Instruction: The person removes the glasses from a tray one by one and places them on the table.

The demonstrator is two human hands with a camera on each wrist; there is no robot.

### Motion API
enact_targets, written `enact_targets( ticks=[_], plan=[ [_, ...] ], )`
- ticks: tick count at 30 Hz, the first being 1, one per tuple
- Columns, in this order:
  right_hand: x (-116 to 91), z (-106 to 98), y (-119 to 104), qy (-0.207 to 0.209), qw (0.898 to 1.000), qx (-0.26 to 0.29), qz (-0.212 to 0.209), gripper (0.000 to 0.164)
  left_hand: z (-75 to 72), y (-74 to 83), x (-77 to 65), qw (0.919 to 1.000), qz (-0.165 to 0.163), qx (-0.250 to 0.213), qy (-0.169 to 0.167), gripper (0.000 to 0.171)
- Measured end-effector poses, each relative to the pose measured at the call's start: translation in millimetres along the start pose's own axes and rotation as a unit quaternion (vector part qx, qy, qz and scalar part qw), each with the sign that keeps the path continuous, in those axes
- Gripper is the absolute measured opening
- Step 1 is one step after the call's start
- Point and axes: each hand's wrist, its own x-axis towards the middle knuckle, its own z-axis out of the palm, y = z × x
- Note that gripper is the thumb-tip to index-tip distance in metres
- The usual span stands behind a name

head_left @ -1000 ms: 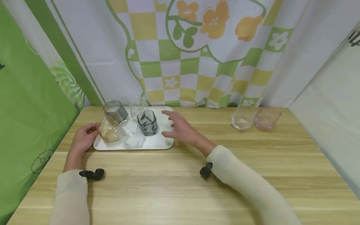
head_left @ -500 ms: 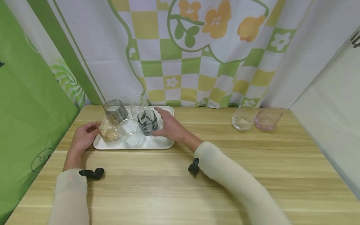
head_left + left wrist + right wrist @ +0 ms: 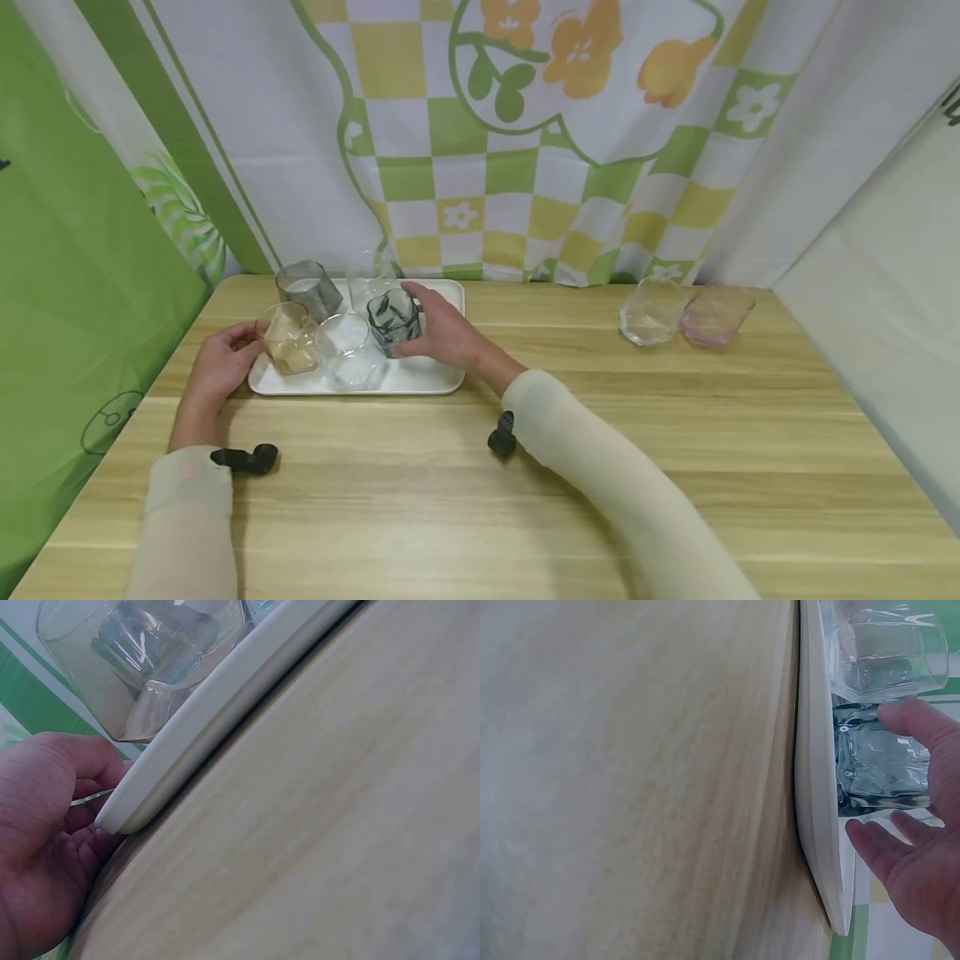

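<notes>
A white tray [image 3: 420, 379] bears several drinking glasses. At the tray's left end, my left hand [image 3: 219, 362] grips the rim, with the amber glass [image 3: 291, 354] close to its fingertips; the left wrist view shows the hand [image 3: 52, 817] at the tray corner. My right hand [image 3: 446, 329] is curled round the smoky grey glass [image 3: 392, 321], thumb [image 3: 911, 720] across its near side and fingers by the opposite side. The grey glass [image 3: 881, 769] stands upright on the tray. A clear glass [image 3: 352, 367] is directly left of it.
Behind on the tray are a grey glass [image 3: 307, 287] and a tall clear glass [image 3: 367, 279]. Farther right on the wooden table [image 3: 600, 467], a clear glass [image 3: 648, 317] stands next to a pink glass [image 3: 712, 321]. A patterned curtain [image 3: 510, 175] hangs along the back edge.
My right hand has moved left from the tray's right end and come round the smoky grey glass. The left hand has stayed at the tray's rim.
</notes>
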Motion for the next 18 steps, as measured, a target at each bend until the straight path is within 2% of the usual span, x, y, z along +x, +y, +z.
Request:
enact_targets(
  ticks=[7, 18],
  plan=[
    [1.2, 3.4, 0.9, -0.006, 1.0, -0.01, 0.003, 0.099, -0.3, -0.7, -2.2, 1.0, -0.002, 0.003, -0.008, 0.044],
    [5.2, 3.2, 3.3, 0.004, 1.0, -0.024, -0.014, 0.097, 0.0, -0.6, -0.9, 1.0, 0.007, -0.002, 0.001, 0.042]
  ],
)
